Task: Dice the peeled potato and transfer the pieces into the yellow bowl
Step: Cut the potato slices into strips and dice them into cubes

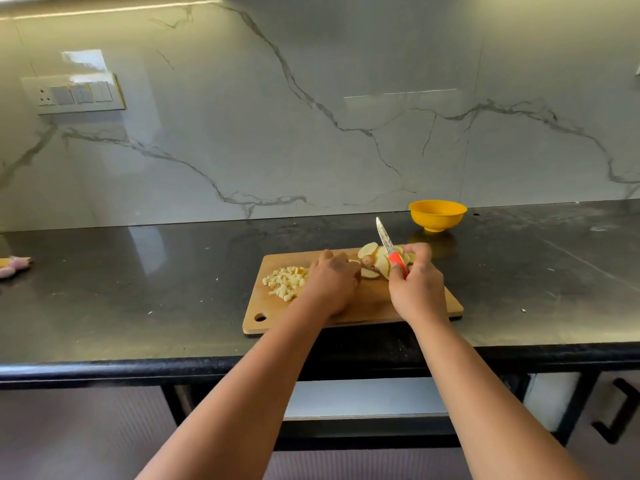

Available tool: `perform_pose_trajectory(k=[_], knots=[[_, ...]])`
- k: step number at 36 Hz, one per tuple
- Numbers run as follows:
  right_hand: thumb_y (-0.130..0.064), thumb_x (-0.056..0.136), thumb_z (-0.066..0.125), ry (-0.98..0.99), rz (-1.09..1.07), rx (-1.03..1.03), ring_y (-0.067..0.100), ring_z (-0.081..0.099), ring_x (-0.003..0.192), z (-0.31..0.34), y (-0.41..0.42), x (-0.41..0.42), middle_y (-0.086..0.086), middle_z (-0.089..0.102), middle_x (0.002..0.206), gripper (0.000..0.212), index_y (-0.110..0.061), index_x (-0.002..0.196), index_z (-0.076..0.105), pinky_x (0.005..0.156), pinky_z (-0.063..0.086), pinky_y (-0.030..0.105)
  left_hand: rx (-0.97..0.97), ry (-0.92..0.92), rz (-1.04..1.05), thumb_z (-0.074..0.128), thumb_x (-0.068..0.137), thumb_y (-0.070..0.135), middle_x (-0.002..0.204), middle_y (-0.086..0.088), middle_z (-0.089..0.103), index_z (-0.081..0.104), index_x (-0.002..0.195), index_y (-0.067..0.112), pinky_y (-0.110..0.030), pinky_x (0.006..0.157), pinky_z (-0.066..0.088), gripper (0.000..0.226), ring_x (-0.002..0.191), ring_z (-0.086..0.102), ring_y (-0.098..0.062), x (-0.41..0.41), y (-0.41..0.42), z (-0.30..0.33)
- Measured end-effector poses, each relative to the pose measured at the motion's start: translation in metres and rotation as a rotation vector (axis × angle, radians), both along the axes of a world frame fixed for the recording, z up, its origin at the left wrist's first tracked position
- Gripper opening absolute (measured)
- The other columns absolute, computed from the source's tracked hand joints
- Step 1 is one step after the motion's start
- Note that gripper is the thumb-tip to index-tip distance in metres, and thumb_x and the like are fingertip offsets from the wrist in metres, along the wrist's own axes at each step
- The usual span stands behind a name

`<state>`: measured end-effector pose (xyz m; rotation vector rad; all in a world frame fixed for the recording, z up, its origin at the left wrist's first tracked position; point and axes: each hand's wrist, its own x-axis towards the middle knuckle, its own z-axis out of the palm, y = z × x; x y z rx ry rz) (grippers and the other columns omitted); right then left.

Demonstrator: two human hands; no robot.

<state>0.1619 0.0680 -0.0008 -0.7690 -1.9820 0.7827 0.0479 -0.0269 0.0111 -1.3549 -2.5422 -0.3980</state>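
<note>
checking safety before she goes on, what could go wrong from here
1. The left hand rests right beside the potato slices, so a cut there could come close to its fingers.
2. The right hand holds the knife with the blade pointing up; a slip looks possible.
3. The diced pile lies at the cutting board's left end, the yellow bowl past its right end; pieces may spill in transfer.

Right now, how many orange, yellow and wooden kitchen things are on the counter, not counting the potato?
Orange: 1, the knife handle held in the right hand
Yellow: 1, the bowl
Wooden: 1, the cutting board
Total: 3
</note>
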Motion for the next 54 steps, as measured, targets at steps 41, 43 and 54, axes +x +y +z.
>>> perform_pose_trajectory(k=[41,43,54], knots=[[-0.031,0.088,0.07,0.107,-0.114,0.128,0.013,0.049,0.075,-0.002,0.005,0.002,-0.004,0.051,0.09,0.019,-0.012,0.088,0.07,0.055,0.031,0.014,-0.15,0.18,0.207,0.051,0.093,0.014,0.118,-0.002,0.067,0.065,0.12,0.023,-0.031,0.076,0.044,0.031,0.105,0.063,-0.024,-0.039,-0.024,0.042],[-0.03,0.088,0.069,0.093,-0.103,0.127,0.013,0.049,0.076,-0.004,0.005,0.002,-0.004,0.051,0.093,0.017,-0.014,0.089,0.068,0.056,0.031,0.011,-0.185,0.188,0.211,0.048,0.092,0.008,0.117,-0.002,0.067,0.065,0.118,0.022,-0.031,0.077,0.043,0.034,0.103,0.062,-0.024,-0.04,-0.02,0.045],[-0.03,0.09,0.068,0.078,-0.088,0.065,0.012,0.047,0.076,-0.006,0.009,0.001,-0.003,0.051,0.095,0.014,-0.016,0.091,0.067,0.053,0.027,0.01,-0.21,-0.176,0.074,0.051,0.096,0.015,0.129,-0.005,0.061,0.06,0.129,0.018,-0.032,0.095,0.048,0.035,0.114,0.057,-0.024,-0.032,0.019,0.048]])
